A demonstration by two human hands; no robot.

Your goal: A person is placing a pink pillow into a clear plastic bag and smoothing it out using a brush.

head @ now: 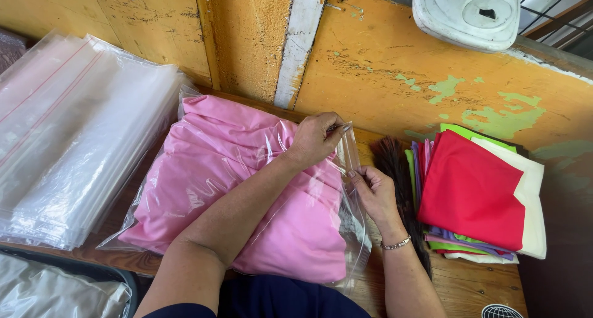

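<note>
Pink folded cloth (247,188) lies inside a clear plastic bag (154,188) on the wooden counter (469,284). Left hand (315,139) and right hand (374,191) each pinch the bag's open edge at its right end. Judged: cloth soft, light; film thin and slippery, best gripped at the mouth strip. Folded coloured fabrics (475,188) just beside; stack of empty bags (68,139) left.

Left side: a stack of clear plastic bags (74,133) is laid on the wooden table (475,287).
Right side: folded cloths (479,194) in red, cream, green and purple are piled together.
Beside the cloths: a dark brush (395,163) is seen.
Behind: a worn yellow wall (383,65) is seen.
</note>
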